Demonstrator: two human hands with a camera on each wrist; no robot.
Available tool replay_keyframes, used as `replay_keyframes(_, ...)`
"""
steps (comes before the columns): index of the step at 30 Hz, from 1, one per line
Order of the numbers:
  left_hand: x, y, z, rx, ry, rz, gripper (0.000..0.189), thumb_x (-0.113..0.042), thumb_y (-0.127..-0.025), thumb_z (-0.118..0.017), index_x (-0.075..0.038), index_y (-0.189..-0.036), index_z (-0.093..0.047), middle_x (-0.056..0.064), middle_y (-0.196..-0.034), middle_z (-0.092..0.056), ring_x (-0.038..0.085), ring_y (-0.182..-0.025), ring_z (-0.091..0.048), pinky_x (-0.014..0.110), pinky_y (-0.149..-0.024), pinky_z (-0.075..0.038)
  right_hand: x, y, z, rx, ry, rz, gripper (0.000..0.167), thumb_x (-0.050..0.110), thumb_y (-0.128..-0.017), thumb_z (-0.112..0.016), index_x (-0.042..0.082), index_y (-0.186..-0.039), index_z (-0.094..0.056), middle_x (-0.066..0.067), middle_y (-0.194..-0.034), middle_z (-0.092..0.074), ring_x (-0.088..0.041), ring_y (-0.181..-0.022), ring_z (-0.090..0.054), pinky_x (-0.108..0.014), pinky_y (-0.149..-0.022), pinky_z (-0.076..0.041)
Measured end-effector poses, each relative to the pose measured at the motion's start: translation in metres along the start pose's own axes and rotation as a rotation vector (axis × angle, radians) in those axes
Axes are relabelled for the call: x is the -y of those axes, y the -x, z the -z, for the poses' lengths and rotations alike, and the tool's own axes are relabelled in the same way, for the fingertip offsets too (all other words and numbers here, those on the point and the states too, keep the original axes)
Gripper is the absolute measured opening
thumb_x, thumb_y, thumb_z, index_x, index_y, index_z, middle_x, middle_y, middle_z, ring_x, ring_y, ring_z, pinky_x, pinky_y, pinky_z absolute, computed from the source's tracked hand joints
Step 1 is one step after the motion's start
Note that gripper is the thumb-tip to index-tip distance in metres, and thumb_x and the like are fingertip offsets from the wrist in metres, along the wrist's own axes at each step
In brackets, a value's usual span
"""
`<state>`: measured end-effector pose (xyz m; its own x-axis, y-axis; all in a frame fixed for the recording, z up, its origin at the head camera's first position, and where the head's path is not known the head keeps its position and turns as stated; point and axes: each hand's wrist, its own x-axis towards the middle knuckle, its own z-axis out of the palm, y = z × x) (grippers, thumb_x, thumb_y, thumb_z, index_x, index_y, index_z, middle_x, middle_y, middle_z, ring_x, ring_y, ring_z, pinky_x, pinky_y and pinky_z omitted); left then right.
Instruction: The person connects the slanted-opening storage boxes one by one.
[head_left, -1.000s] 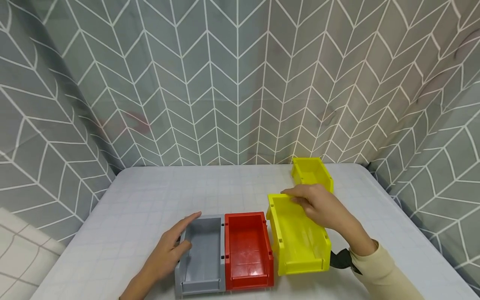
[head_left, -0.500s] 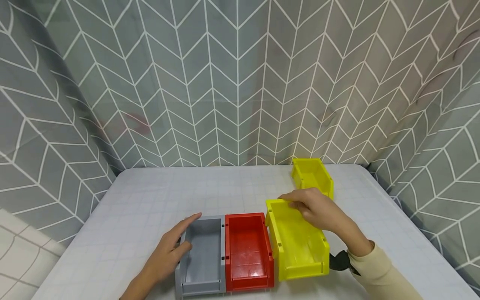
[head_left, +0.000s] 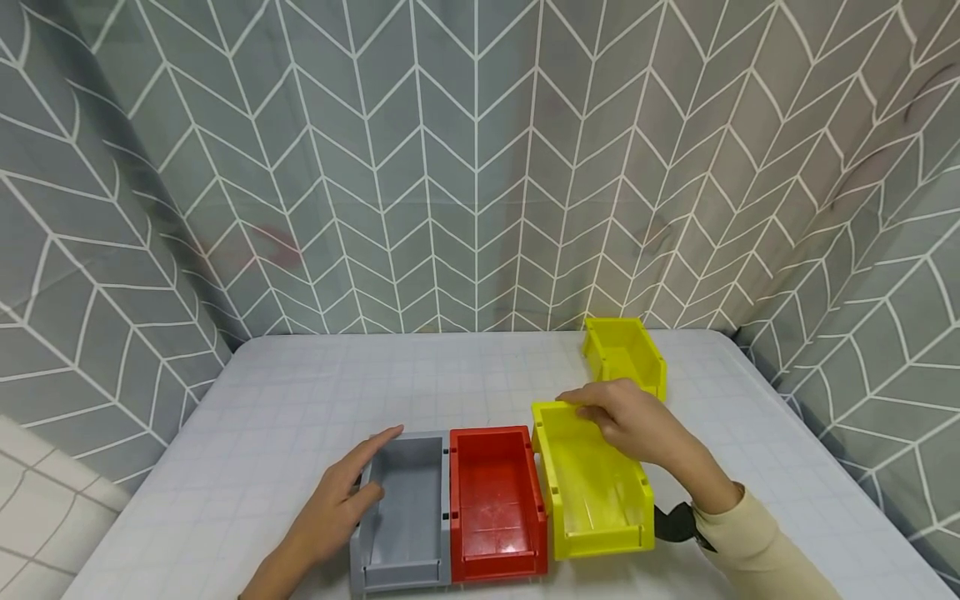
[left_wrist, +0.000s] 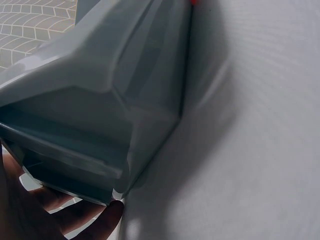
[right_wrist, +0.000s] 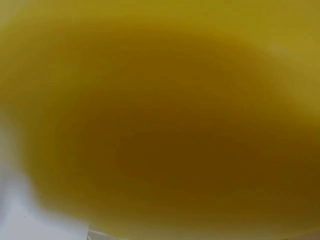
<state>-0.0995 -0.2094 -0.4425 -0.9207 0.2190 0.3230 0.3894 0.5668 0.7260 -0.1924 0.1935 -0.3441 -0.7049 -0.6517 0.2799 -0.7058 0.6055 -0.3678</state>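
In the head view, three plastic storage bins stand side by side near the table's front. My left hand (head_left: pixel 337 500) holds the left wall of the grey bin (head_left: pixel 407 500), thumb on the inner side, index finger along the rear corner. In the left wrist view its other fingers (left_wrist: pixel 107 220) curl by the bin's outer side. A red bin (head_left: pixel 495 500) sits against the grey one. My right hand (head_left: pixel 630 421) grips the rear right rim of a yellow bin (head_left: pixel 592 483), slightly tilted, close by the red bin's right side. Blurred yellow fills the right wrist view.
A smaller-looking second yellow bin (head_left: pixel 624 350) stands farther back on the right of the white table (head_left: pixel 360 375). Grey patterned curtains (head_left: pixel 476 167) enclose the back and sides. A black strap (head_left: pixel 675 523) shows at the right wrist.
The right hand has brought the yellow bin slightly down and toward the front, then a little left toward the red bin. The left hand and the grey and red bins have stayed put.
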Motion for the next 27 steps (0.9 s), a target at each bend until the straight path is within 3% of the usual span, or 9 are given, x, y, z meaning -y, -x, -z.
replay_keyframes(9, -0.002, -0.001, 0.0, 0.001, 0.006, 0.007, 0.082, 0.007, -0.084, -0.059, -0.031, -0.157, -0.046, -0.006, -0.156, -0.048, 0.023, -0.145, -0.041, 0.053, -0.111, -0.04, 0.004, 0.001, -0.004, 0.028, 0.084, -0.074, 0.037, -0.012, -0.088, -0.071, 0.004, -0.121, -0.077, -0.005, -0.11, -0.076, -0.022, -0.093, -0.071, -0.042, -0.083, -0.06)
replay_keyframes(14, -0.001, -0.001, 0.0, -0.003, 0.006, 0.007, 0.083, 0.006, -0.085, -0.059, -0.033, -0.157, -0.045, -0.005, -0.157, -0.047, 0.024, -0.145, -0.041, 0.058, -0.11, -0.04, 0.01, 0.001, -0.006, 0.055, 0.182, -0.111, 0.047, -0.015, -0.086, -0.07, 0.01, -0.125, -0.076, 0.0, -0.101, -0.074, -0.018, -0.084, -0.067, -0.027, -0.065, -0.056)
replay_keyframes(22, -0.001, 0.001, -0.001, -0.008, 0.01, 0.021, 0.083, 0.006, -0.085, -0.059, -0.034, -0.157, -0.045, -0.004, -0.157, -0.047, 0.024, -0.146, -0.04, 0.041, -0.114, -0.036, 0.016, 0.001, -0.011, 0.06, 0.239, -0.138, 0.048, -0.012, -0.088, -0.067, 0.012, -0.128, -0.075, -0.002, -0.1, -0.071, -0.015, -0.076, -0.056, -0.023, -0.054, -0.046)
replay_keyframes(24, -0.001, 0.001, -0.001, -0.01, 0.01, 0.023, 0.082, 0.006, -0.085, -0.059, -0.033, -0.157, -0.046, -0.003, -0.157, -0.047, 0.024, -0.146, -0.04, 0.043, -0.114, -0.037, 0.015, 0.002, -0.011, 0.056, 0.238, -0.12, 0.044, -0.009, -0.089, -0.069, 0.011, -0.128, -0.075, -0.002, -0.099, -0.071, -0.015, -0.076, -0.056, -0.024, -0.057, -0.048)
replay_keyframes(27, -0.002, 0.001, -0.001, -0.014, 0.004, 0.025, 0.082, 0.006, -0.085, -0.058, -0.032, -0.157, -0.046, -0.003, -0.157, -0.048, 0.025, -0.146, -0.04, 0.051, -0.113, -0.038, 0.015, 0.003, -0.007, 0.02, 0.185, -0.094, 0.036, 0.003, -0.095, -0.072, 0.008, -0.131, -0.073, -0.004, -0.109, -0.073, -0.02, -0.09, -0.065, -0.034, -0.074, -0.058)
